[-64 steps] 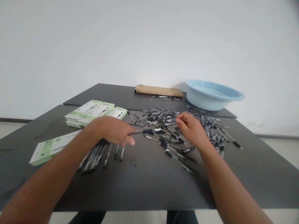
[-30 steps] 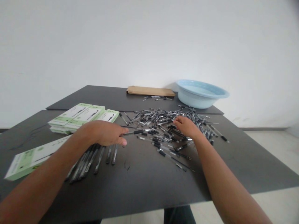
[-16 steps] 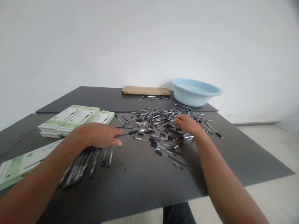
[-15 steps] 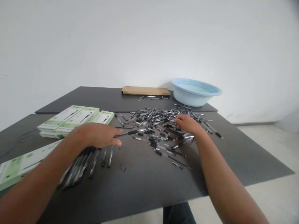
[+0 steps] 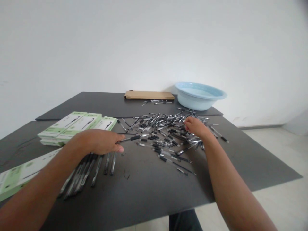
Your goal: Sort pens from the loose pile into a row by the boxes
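Between the thumb and fingers of my left hand [image 5: 106,141] is a clear pen with a black grip [image 5: 135,138], pointing right toward the heap. Below that hand, several capped pens [image 5: 81,176] lie side by side on the dark table, partly covered by my forearm. My right hand [image 5: 194,126] is at the right part of a large pile of loose pens [image 5: 156,122], its fingers curled together. Whatever its fingertips may pinch is hidden among the pens.
White-and-green pen boxes [image 5: 72,123] are stacked at the left, and another box [image 5: 26,170] lies nearer me under my left arm. At the back stand a light blue basin [image 5: 199,99] and a flat brown cardboard piece [image 5: 149,95], with a few pens [image 5: 157,102] before it.
My right hand has shifted slightly right over the pile. The left hand keeps its hold on the pen and has barely moved. The whole view has tilted a little.
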`<state>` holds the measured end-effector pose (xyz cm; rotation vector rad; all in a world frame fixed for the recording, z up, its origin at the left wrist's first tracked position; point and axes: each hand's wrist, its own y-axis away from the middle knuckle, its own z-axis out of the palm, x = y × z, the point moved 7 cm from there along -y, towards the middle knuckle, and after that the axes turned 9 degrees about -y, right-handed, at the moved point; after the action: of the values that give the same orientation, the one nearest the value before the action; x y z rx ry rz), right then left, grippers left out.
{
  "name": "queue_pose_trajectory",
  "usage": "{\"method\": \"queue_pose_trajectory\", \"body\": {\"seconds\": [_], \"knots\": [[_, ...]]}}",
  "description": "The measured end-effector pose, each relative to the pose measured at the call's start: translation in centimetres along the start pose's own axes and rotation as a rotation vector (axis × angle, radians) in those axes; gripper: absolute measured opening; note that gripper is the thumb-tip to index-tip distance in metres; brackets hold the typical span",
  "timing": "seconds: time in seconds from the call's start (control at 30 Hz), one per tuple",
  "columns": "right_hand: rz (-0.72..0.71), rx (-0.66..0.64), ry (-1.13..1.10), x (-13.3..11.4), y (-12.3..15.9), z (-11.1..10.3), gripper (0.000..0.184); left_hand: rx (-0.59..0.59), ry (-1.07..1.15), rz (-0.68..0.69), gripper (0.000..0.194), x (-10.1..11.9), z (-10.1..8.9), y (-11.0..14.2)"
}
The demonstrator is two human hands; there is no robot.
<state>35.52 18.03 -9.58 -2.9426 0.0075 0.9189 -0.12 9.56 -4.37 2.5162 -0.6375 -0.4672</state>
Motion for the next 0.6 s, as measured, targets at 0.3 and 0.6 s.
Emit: {"method": "queue_pose_trajectory", "body": {"seconds": [0.3, 0.6], "knots": [[0.03, -0.111, 0.179, 2.2, 2.3, -1.7, 0.012, 0.006, -0.009, 0.017, 0.057, -0.4, -0.1, -0.2], [-0.103, -0.189, 0.317, 1.3, 5.3, 0.3, 0.025, -0.019, 0.014, 0.017, 0.063, -0.3, -0.2, 0.1]]}}
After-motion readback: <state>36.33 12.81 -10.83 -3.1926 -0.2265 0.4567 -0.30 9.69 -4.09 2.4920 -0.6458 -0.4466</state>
